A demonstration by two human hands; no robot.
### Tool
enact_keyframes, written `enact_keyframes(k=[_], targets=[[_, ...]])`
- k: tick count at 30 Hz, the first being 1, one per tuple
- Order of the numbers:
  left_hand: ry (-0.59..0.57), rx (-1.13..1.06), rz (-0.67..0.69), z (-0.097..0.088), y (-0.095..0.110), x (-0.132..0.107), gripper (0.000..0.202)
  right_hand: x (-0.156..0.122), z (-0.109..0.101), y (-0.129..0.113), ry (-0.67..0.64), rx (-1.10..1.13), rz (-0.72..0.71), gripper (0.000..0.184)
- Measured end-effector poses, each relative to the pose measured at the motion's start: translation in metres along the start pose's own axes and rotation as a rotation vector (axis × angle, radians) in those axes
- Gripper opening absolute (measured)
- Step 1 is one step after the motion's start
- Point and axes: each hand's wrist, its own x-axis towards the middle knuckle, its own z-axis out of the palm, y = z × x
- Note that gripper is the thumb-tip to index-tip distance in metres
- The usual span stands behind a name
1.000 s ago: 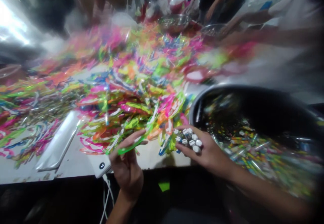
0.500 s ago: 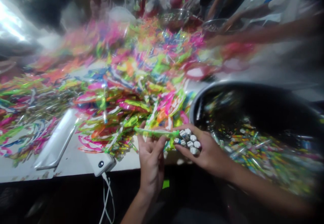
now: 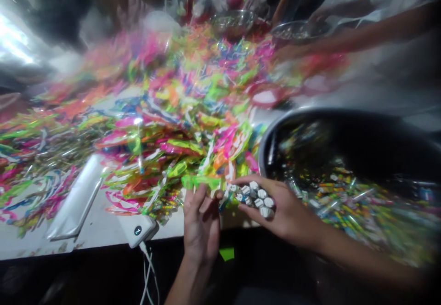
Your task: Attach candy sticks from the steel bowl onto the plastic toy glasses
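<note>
My left hand (image 3: pixel 201 227) is closed on a bright green plastic piece (image 3: pixel 205 182), pinched between thumb and fingers; its exact kind is blurred. Wrapped in my right hand (image 3: pixel 287 208) is a bundle of short sticks (image 3: pixel 258 197), their round white ends facing left. One stick juts out near the fingertips, close to the green piece; whether they touch I cannot tell. Behind both hands lies a heap of neon plastic pieces (image 3: pixel 172 146) in pink, green, orange and white. Right of my right hand, a large dark basin (image 3: pixel 265 146) holds many loose coloured sticks (image 3: pixel 344 208).
A clear plastic packet (image 3: pixel 77 199) and a white power bank (image 3: pixel 138 227) with a cable (image 3: pixel 148 268) lie along the table's front edge. Further back are bowls (image 3: pixel 234 20) and a co-worker's arm (image 3: pixel 361 38) reaching in from the right.
The green piece has turned and no longer reaches across to my right hand's fingers. My left hand has shifted slightly left. The bundle stays in my right hand.
</note>
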Motion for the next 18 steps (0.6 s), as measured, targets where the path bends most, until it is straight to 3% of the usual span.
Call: enact_keyframes(k=[4,11,18], targets=[[-0.092,0.098,0.034,0.001,-0.001,0.002,0.033,0.0,-0.001,0.0,-0.01,0.033,0.02,0.045],[-0.348,0.323,0.33,-0.008,-0.006,0.004,0.023,0.002,-0.002,0.0,-0.02,0.025,0.014,0.043],[-0.454,0.535,0.582,-0.017,-0.001,0.002,0.025,0.002,-0.001,0.0,-0.003,0.01,-0.062,0.04]])
